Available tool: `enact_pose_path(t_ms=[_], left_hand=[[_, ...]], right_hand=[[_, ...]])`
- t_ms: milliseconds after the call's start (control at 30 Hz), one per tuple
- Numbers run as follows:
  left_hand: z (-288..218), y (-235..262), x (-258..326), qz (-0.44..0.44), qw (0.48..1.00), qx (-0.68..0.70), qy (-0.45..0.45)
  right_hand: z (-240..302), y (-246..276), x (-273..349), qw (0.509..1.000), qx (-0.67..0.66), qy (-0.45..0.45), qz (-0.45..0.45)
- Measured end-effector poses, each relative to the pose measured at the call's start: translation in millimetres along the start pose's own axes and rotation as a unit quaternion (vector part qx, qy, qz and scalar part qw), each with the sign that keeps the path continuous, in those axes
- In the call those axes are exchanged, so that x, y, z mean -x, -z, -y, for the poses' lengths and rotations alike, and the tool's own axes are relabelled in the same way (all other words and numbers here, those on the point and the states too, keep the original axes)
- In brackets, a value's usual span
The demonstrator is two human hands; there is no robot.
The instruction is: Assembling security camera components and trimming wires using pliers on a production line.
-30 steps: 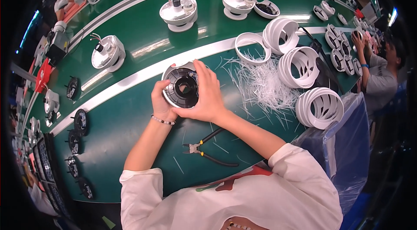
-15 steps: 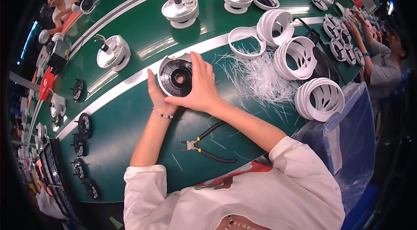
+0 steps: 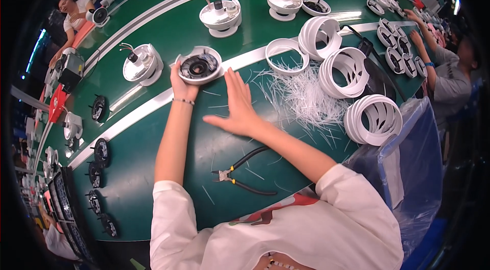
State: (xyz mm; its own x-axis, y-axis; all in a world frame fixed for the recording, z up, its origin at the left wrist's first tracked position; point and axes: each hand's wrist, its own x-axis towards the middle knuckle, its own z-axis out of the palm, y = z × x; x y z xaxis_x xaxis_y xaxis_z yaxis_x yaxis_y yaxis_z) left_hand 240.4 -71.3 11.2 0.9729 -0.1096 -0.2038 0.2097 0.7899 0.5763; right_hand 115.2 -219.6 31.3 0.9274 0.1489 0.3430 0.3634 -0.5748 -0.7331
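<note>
My left hand (image 3: 182, 82) grips the lower left side of a white round housing (image 3: 218, 70) with a black ribbed disc (image 3: 198, 67) fitted inside. It holds this part over the pale metal edge of the green belt, and its fingers are partly hidden under the part. Just below and to the right, my right hand (image 3: 238, 109) is empty, with the thumb and fingers spread apart. Cutting pliers with black and yellow handles (image 3: 234, 168) lie on the green worktop (image 3: 148, 168), nearest to my right forearm.
White bowl-shaped units with wires (image 3: 144, 66) stand on the belt (image 3: 168, 25). White rings (image 3: 344, 72) and a heap of plastic strips (image 3: 309, 94) lie to the right. Several black discs (image 3: 101, 152) line the left edge. A blue plastic-lined bin (image 3: 413, 152) stands right; another person (image 3: 449, 71) works beyond.
My left hand has carried the white housing away from me onto the belt's edge. My right hand has let go of it and spread open. Units on the belt have shifted slightly to the right.
</note>
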Motion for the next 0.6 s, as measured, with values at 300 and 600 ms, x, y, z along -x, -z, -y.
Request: enact_pose_path(t_ms=[300, 600], left_hand=[[-46, 22, -96, -0.153, 0.888, -0.38, -0.208], [65, -133, -70, 0.033, 0.9, -0.416, 0.123]], right_hand=[[64, 86, 103, 0.882, 0.265, 0.089, 0.379], [32, 88, 118, 0.92, 0.26, 0.111, 0.273]])
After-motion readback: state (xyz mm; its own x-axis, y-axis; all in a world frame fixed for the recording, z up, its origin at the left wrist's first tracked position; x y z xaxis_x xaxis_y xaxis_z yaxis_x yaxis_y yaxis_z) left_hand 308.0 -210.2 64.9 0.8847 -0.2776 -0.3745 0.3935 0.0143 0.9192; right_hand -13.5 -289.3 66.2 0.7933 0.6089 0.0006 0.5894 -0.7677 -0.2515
